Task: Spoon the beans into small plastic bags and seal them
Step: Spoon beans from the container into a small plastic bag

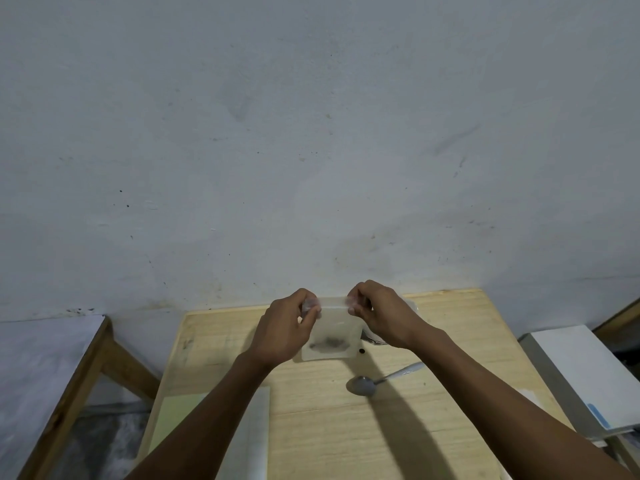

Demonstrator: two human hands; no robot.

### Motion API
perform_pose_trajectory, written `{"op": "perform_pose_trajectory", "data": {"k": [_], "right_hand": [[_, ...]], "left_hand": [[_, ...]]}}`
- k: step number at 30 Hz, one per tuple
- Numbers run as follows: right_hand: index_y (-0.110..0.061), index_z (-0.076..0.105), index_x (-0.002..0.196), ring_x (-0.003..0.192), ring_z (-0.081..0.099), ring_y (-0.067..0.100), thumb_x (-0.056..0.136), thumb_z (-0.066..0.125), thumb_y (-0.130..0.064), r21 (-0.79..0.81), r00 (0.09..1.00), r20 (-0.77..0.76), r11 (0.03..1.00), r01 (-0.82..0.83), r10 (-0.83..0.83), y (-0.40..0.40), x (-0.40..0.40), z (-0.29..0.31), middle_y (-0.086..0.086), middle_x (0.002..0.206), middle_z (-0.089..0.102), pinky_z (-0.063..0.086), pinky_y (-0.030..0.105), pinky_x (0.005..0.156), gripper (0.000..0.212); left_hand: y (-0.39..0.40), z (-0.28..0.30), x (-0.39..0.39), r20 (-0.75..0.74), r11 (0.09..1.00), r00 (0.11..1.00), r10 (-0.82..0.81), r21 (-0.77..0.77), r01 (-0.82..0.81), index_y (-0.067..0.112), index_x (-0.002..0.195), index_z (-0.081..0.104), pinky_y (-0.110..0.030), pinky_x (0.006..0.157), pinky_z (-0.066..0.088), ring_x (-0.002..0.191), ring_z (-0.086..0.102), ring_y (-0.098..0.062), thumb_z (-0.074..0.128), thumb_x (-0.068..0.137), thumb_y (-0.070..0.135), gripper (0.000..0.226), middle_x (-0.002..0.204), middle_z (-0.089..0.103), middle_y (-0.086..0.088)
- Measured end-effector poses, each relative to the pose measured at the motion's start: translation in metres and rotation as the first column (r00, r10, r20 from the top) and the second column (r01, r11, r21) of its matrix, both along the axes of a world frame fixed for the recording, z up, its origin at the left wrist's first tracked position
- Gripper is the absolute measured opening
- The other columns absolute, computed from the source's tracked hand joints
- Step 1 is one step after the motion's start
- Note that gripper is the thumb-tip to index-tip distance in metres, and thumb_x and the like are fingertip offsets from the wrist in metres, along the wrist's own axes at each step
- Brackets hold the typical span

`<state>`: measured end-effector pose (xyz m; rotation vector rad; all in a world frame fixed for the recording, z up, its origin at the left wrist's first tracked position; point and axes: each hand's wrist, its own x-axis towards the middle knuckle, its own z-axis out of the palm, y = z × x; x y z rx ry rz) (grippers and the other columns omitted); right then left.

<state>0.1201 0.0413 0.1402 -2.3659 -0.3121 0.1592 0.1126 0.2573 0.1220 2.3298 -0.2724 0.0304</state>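
Step in hand: I judge this to be the sealing; both of my hands hold the top strip of a small plastic bag (330,336) raised above the bench (311,410).
Left grip: my left hand (284,329) pinches the bag's upper left corner, fingers curled round the strip.
Right grip: my right hand (379,313) pinches the upper right corner the same way, so the top edge is stretched straight between the two hands.
Bag contents: a small dark heap of beans (329,342) sits at the bottom of the bag, blurred; the bag hangs upright.
Spoon: a metal spoon (362,385) lies on the bench just below the bag, touched by neither hand.
Stray bean: one dark bean (362,350) lies on the bench beside the bag's lower right corner.
Bean supply: something sits behind my right hand, mostly hidden; I cannot tell what it is.
Done: this bag looks filled and the spoon set down.
Left: I cannot tell whether the strip is pressed closed along its length; no finished bags are in view, so I cannot count further ones.
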Motion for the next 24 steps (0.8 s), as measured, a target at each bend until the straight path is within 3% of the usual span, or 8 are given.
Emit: {"op": "perform_pose_trajectory", "data": {"k": [6, 9, 12, 15, 18, 20, 22, 24], "right_hand": [[-0.020, 0.061, 0.078, 0.074, 0.053, 0.002, 0.091, 0.061, -0.007, 0.041, 0.997, 0.029, 0.997, 0.066, -0.067, 0.002, -0.002, -0.002, -0.009, 0.083, 0.060, 0.040, 0.024, 0.069, 0.018], [-0.018, 0.063, 0.083, 0.068, 0.053, 0.014, 0.089, 0.069, -0.018, 0.249, 0.992, -0.062, 0.961, 0.125, -0.113, 0.003, -0.006, 0.000, 0.002, 0.086, 0.063, 0.044, 0.027, 0.062, 0.008], [-0.020, 0.063, 0.108, 0.077, 0.056, 0.019, 0.089, 0.070, -0.022, 0.471, 0.957, -0.286, 0.864, 0.180, -0.044, -0.002, -0.013, -0.007, 0.005, 0.091, 0.057, 0.049, 0.035, 0.067, 0.020], [-0.016, 0.070, 0.103, 0.086, 0.061, 0.023, 0.094, 0.063, -0.018, 0.477, 0.897, -0.440, 0.836, 0.270, -0.038, 0.000, -0.024, -0.025, 0.011, 0.095, 0.065, 0.051, 0.036, 0.074, 0.011], [-0.003, 0.069, 0.108, 0.085, 0.061, 0.029, 0.098, 0.054, -0.009, 0.522, 0.802, -0.594, 0.728, 0.444, -0.064, 0.007, -0.032, -0.043, 0.017, 0.096, 0.067, 0.048, 0.041, 0.077, 0.019], [0.002, 0.066, 0.113, 0.074, 0.066, 0.023, 0.101, 0.049, -0.006, 0.516, 0.731, -0.678, 0.660, 0.546, -0.075, 0.013, -0.040, -0.049, 0.014, 0.090, 0.068, 0.053, 0.031, 0.064, 0.022], [0.004, 0.064, 0.113, 0.069, 0.068, 0.018, 0.102, 0.047, -0.005, 0.451, 0.692, -0.714, 0.689, 0.568, -0.103, 0.016, -0.050, -0.059, 0.012, 0.090, 0.071, 0.052, 0.026, 0.053, 0.023], [0.007, 0.064, 0.112, 0.079, 0.069, 0.024, 0.102, 0.046, -0.006, 0.392, 0.698, -0.706, 0.759, 0.521, -0.115, 0.018, -0.060, -0.073, 0.016, 0.097, 0.072, 0.056, 0.031, 0.061, 0.024]], "left_hand": [[0.000, 0.000, -0.002, -0.043, 0.993, 0.999, -0.006, -0.114, 0.001, 0.028, 0.088, 0.061, -0.037, 0.074, 0.058, 0.075, 0.068, -0.003, 0.059, 0.096, 0.023, 0.010, 0.078, 0.071, 0.011], [0.000, 0.004, -0.003, -0.111, 0.968, 0.993, 0.033, -0.245, -0.060, 0.021, 0.089, 0.062, -0.031, 0.074, 0.057, 0.074, 0.071, -0.008, 0.059, 0.097, 0.017, 0.010, 0.079, 0.072, 0.004], [0.005, 0.011, -0.005, -0.247, 0.867, 0.964, 0.098, -0.455, -0.205, 0.009, 0.096, 0.063, -0.028, 0.067, 0.057, 0.074, 0.072, -0.016, 0.056, 0.099, 0.016, 0.010, 0.086, 0.072, -0.004], [0.012, 0.011, -0.006, -0.430, 0.713, 0.898, 0.093, -0.600, -0.361, -0.002, 0.105, 0.061, -0.032, 0.063, 0.059, 0.076, 0.070, -0.019, 0.058, 0.098, 0.018, 0.021, 0.095, 0.072, -0.010], [0.014, -0.002, -0.016, -0.610, 0.663, 0.791, 0.046, -0.574, -0.481, 0.009, 0.116, 0.062, -0.035, 0.068, 0.059, 0.091, 0.069, -0.026, 0.062, 0.096, 0.026, 0.026, 0.108, 0.071, -0.010], [0.012, -0.019, -0.029, -0.701, 0.725, 0.713, -0.015, -0.499, -0.475, 0.011, 0.119, 0.059, -0.034, 0.067, 0.058, 0.093, 0.070, -0.029, 0.063, 0.096, 0.029, 0.029, 0.111, 0.069, -0.011], [0.010, -0.036, -0.042, -0.755, 0.771, 0.654, -0.046, -0.443, -0.457, 0.010, 0.123, 0.055, -0.032, 0.061, 0.057, 0.090, 0.070, -0.029, 0.066, 0.094, 0.020, 0.033, 0.112, 0.068, -0.016], [0.009, -0.052, -0.052, -0.782, 0.771, 0.623, -0.027, -0.413, -0.485, 0.011, 0.132, 0.049, -0.030, 0.053, 0.053, 0.081, 0.068, -0.027, 0.068, 0.090, 0.006, 0.046, 0.107, 0.068, -0.017]]}}
